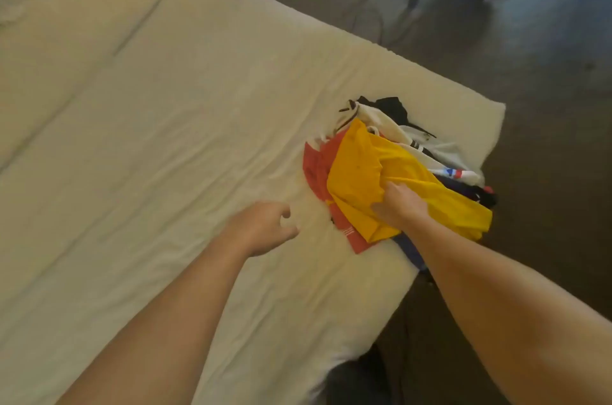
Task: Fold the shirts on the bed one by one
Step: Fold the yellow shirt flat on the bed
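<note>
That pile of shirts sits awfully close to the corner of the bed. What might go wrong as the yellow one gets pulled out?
1. The right hand grips the yellow shirt, which lies on top of the red shirt; pulling may drag that one along.
2. The pile lies near the bed's corner, so a tug could tip the white shirt or the dark clothes onto the floor.
3. The left hand holds nothing, so nothing steadies the pile.

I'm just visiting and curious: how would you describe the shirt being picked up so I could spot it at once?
Look at the pale bed and follow it to its far right corner, where a heap of clothes lies. The yellow shirt sits on top, bunched in the right hand. It is the only bright yellow piece, above a red shirt.
</note>
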A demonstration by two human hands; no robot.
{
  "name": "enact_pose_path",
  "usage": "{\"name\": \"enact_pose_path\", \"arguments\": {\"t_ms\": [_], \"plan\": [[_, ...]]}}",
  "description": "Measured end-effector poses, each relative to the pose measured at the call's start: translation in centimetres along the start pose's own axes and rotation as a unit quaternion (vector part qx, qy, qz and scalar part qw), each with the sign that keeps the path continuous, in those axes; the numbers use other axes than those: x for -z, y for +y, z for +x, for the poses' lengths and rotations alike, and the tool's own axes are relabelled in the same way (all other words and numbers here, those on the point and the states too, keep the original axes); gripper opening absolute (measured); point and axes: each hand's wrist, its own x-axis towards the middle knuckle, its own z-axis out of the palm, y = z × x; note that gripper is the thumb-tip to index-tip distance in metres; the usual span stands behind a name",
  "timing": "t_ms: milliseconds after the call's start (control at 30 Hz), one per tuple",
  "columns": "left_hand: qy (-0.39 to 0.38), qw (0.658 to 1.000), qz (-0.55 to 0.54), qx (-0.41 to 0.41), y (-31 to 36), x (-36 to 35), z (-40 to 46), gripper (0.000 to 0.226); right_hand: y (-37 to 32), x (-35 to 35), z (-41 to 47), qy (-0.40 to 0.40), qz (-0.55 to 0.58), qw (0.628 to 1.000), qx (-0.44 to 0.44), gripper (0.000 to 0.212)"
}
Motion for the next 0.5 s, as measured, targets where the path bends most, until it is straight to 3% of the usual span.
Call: {"name": "enact_pose_path", "arguments": {"t_ms": [100, 233, 300, 400, 500], "plan": [[-0.019, 1.0, -0.012, 0.011, -0.5, -1.7, 1.8, 0.05, -0.2, -1.3, 2.1, 0.016, 0.081, 0.995, -0.048, 0.049], [-0.038, 0.998, -0.034, 0.023, -0.9, -3.3, 2.4, 0.05, -1.2, -2.1, 3.2, 0.055, 0.146, 0.986, -0.059, 0.015], [-0.037, 0.998, -0.036, 0.029, -1.0, -3.3, 1.8, 0.05, -1.7, -1.8, 2.8, 0.083, 0.166, 0.982, -0.046, 0.026], [-0.02, 0.998, -0.059, 0.032, -0.9, -2.2, 0.0, 0.049, -3.6, -0.1, 0.6, 0.107, 0.212, 0.971, -0.005, 0.019], [0.021, 0.995, -0.089, 0.026, -0.6, 0.2, -2.6, 0.048, -6.7, 2.8, -2.0, 0.075, 0.263, 0.96, 0.055, 0.015]]}}
